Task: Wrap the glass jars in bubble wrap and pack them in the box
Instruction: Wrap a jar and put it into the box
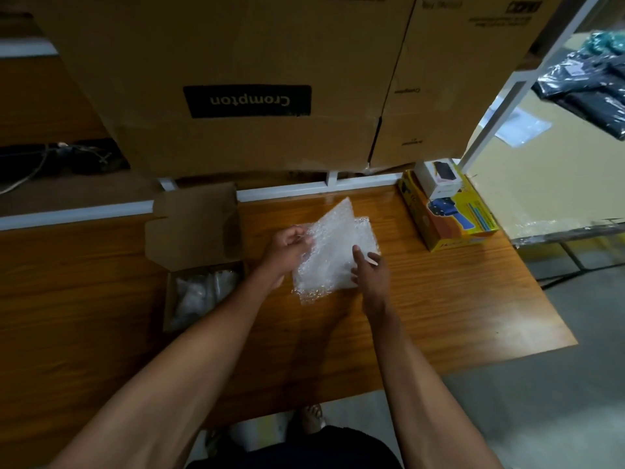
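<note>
A sheet of clear bubble wrap (333, 247) lies partly lifted over the wooden table (439, 299), with another sheet under it. My left hand (287, 247) pinches the sheet's left edge and holds it up. My right hand (370, 269) rests on the wrap's right side, its fingers straight. An open cardboard box (196, 228) stands left of the wrap, its lid flap raised. Inside the box lie bubble-wrapped bundles (199, 292). No bare glass jar shows.
A yellow and orange carton (449, 218) with a small white box (439, 179) on top sits at the table's far right. Large brown cartons (236, 96) fill the shelf behind. The table's right edge drops to a grey floor (541, 401).
</note>
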`<action>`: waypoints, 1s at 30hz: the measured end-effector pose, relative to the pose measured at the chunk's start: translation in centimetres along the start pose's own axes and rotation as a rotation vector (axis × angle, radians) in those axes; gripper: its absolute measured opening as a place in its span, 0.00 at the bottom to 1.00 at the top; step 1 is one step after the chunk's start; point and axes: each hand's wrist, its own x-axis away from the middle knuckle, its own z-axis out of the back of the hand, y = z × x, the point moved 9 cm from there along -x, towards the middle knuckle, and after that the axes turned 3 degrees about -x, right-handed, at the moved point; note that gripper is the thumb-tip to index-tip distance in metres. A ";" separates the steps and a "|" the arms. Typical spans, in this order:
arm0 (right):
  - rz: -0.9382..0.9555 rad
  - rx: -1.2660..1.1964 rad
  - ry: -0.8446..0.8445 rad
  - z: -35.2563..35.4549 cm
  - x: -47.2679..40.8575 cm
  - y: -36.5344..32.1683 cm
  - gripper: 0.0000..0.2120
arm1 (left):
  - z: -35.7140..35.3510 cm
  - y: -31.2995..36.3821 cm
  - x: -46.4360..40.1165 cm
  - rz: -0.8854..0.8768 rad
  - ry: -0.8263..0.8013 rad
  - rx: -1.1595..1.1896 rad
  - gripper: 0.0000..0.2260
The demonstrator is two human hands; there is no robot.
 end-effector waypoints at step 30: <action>0.208 -0.168 -0.592 -16.1 11.9 -7.9 0.23 | 15.3 3.0 8.1 -0.124 -0.011 0.032 0.12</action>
